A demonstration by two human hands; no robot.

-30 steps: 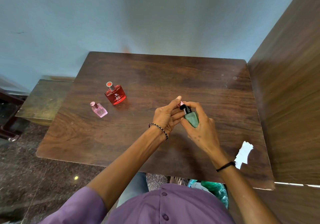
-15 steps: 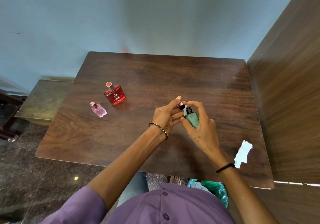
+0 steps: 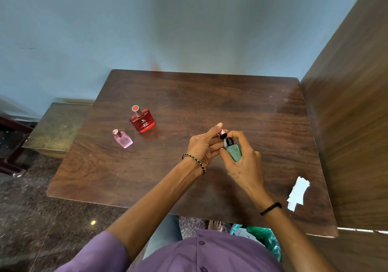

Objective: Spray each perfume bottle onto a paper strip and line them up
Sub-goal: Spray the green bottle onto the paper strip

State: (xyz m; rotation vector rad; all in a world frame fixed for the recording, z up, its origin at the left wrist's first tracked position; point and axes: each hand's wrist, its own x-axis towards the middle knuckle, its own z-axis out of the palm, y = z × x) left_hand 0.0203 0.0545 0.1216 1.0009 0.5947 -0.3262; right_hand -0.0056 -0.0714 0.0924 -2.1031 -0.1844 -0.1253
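Observation:
My right hand [image 3: 243,162] grips a small green perfume bottle [image 3: 233,151] above the middle of the wooden table [image 3: 210,95]. My left hand [image 3: 204,145] pinches a small black and pink cap [image 3: 222,134] at the bottle's black nozzle. A red perfume bottle [image 3: 142,120] stands upright on the left part of the table. A smaller pink bottle [image 3: 123,139] stands just in front of it and to its left. Several white paper strips [image 3: 298,192] lie in a loose pile near the table's front right edge.
A wooden panel [image 3: 352,124] rises along the table's right side and a pale blue wall [image 3: 189,30] stands behind it. A lower bench [image 3: 56,126] sits to the left. Green plastic [image 3: 266,240] lies under the front edge.
Both hands stay together over the table's middle with the green bottle. The cap sits a little further off the nozzle; nothing on the table has moved.

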